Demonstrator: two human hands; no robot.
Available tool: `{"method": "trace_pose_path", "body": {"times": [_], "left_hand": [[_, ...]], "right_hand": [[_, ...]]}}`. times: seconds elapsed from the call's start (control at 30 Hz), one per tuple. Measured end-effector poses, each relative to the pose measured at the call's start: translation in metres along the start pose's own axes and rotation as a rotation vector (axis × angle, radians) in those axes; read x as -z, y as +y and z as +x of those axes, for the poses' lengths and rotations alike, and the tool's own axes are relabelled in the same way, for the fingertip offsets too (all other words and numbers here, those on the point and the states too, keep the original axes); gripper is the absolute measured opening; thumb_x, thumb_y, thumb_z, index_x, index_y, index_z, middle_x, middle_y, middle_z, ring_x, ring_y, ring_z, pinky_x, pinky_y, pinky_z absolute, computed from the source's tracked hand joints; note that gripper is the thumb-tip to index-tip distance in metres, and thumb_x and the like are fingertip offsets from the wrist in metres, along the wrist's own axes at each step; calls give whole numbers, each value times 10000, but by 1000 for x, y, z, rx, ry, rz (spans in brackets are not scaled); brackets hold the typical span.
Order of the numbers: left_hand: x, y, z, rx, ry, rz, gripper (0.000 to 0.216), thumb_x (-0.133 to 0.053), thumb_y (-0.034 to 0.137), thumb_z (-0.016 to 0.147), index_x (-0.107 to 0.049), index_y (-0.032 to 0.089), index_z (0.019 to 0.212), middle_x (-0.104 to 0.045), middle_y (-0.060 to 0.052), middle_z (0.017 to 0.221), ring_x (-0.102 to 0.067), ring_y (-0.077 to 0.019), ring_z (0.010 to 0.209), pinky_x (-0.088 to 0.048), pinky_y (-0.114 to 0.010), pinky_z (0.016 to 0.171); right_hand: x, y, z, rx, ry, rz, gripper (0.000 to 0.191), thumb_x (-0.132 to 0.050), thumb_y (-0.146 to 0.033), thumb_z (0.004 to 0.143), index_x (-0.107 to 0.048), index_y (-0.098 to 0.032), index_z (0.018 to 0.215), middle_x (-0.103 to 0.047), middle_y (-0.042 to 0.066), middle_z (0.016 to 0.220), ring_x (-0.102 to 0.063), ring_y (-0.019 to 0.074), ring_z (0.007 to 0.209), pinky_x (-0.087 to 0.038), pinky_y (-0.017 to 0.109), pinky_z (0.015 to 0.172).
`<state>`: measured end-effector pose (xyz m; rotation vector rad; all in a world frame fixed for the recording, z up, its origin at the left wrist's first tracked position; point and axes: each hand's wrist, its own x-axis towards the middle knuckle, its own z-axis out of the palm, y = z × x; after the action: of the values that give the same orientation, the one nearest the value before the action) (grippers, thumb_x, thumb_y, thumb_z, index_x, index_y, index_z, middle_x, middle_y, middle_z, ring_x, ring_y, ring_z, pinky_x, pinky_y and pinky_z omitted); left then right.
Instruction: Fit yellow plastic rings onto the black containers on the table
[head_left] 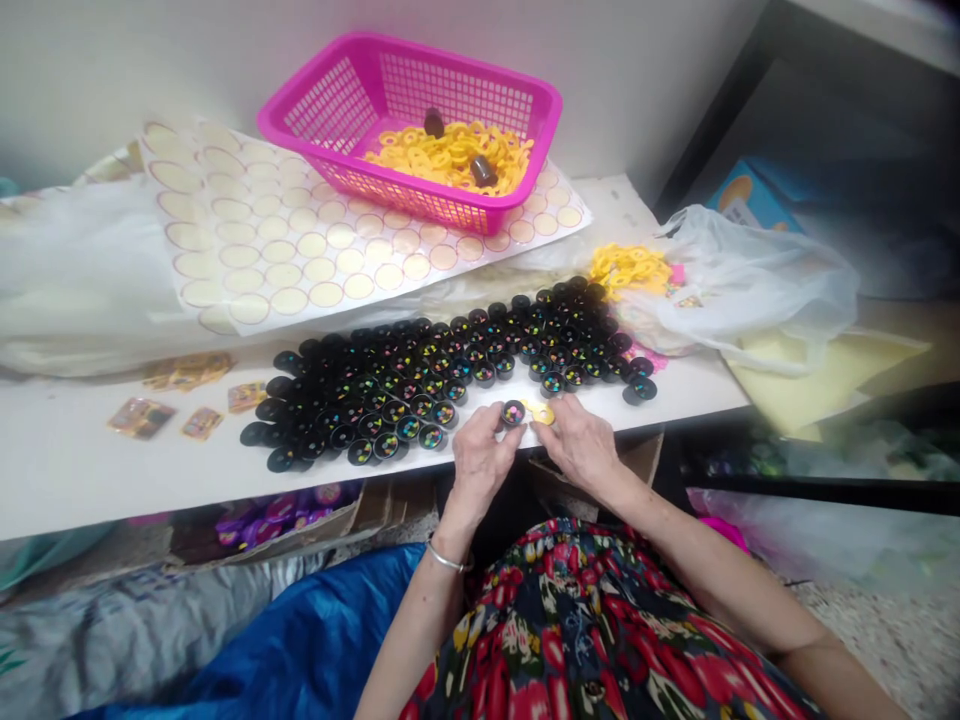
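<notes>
My left hand (480, 460) pinches a small black cup (513, 412) with coloured beads inside, at the near edge of the white table (90, 450). My right hand (581, 440) is closed on a yellow ring (541, 411) held right beside the cup. Just beyond my hands lies a wide cluster of many similar black cups (450, 370), several showing coloured beads. A small pile of yellow rings (628, 268) sits at the cluster's far right end.
A pink basket (405, 125) of yellow rings stands at the back on a sheet of round stickers (300, 245). A clear plastic bag (750, 285) lies to the right. Small printed packets (142, 415) lie at left. A cardboard box (300, 510) sits under the table.
</notes>
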<state>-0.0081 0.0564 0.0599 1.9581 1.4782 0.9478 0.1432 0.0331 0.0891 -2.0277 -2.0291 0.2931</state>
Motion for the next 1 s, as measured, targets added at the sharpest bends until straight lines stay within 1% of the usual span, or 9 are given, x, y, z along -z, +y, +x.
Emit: {"method": "trace_pose_path", "body": {"times": [0.1, 0.2, 0.3, 0.37, 0.47, 0.63, 0.73, 0.8, 1.0], "left_hand": [[-1, 0, 0, -3, 0, -10, 146, -607, 271, 748, -610, 195, 873, -533, 16, 698, -490, -111, 650, -363, -224, 601], [0, 0, -2, -4, -1, -45, 172, -620, 271, 736, -609, 193, 890, -517, 21, 695, -479, -107, 638, -358, -221, 590], [2, -1, -4, 16, -3, -107, 197, -607, 249, 746, -610, 189, 933, -507, 22, 701, -457, -95, 606, -357, -218, 577], [3, -1, -7, 56, 15, -154, 198, -577, 229, 766, -615, 185, 955, -509, 20, 702, -446, -89, 588, -367, -219, 582], [4, 1, -12, 184, 107, -263, 206, -559, 223, 774, -630, 168, 960, -534, 9, 705, -466, -90, 599, -395, -223, 615], [6, 9, -16, 479, 236, -651, 242, -560, 262, 777, -617, 137, 976, -560, 21, 615, -498, -82, 529, -388, -202, 536], [6, 16, -12, 548, 264, -846, 210, -574, 309, 771, -624, 125, 857, -567, 21, 579, -479, -68, 461, -334, -182, 454], [6, 20, -8, 564, 259, -886, 237, -578, 351, 770, -616, 120, 735, -551, 24, 536, -454, -60, 429, -302, -178, 427], [-1, 25, 2, 548, 225, -694, 395, -595, 437, 751, -533, 129, 512, -390, 58, 404, -357, -50, 421, -288, -188, 450]], "right_hand": [[-2, 8, -4, -18, 15, 119, 167, -518, -331, 823, -565, -172, 838, -576, 45, 817, -547, 164, 684, -364, 262, 582], [-1, 13, -10, -41, 103, 300, 180, -545, -351, 803, -557, -171, 811, -538, 16, 728, -525, 143, 649, -387, 250, 596], [4, 7, -10, 49, 183, 427, 195, -539, -351, 811, -559, -169, 876, -532, 20, 749, -516, 129, 652, -397, 235, 602], [9, -2, -5, 130, 185, 415, 199, -531, -342, 814, -564, -165, 898, -543, 33, 776, -517, 129, 660, -393, 233, 601], [13, -14, 6, 200, 143, 300, 196, -509, -339, 825, -570, -159, 871, -552, 44, 781, -512, 137, 660, -368, 237, 587], [10, -22, 17, 210, 66, 139, 204, -480, -346, 839, -560, -160, 808, -561, 51, 792, -504, 141, 652, -303, 244, 555], [10, -23, 18, 213, 39, 110, 198, -479, -337, 837, -559, -159, 803, -566, 53, 799, -498, 141, 647, -276, 249, 542], [11, -24, 19, 223, 26, 104, 189, -481, -324, 835, -561, -157, 803, -567, 56, 802, -493, 142, 646, -264, 252, 537], [11, -25, 21, 202, 0, 233, 166, -484, -283, 839, -568, -160, 764, -548, 43, 766, -473, 135, 650, -289, 245, 561]]}}
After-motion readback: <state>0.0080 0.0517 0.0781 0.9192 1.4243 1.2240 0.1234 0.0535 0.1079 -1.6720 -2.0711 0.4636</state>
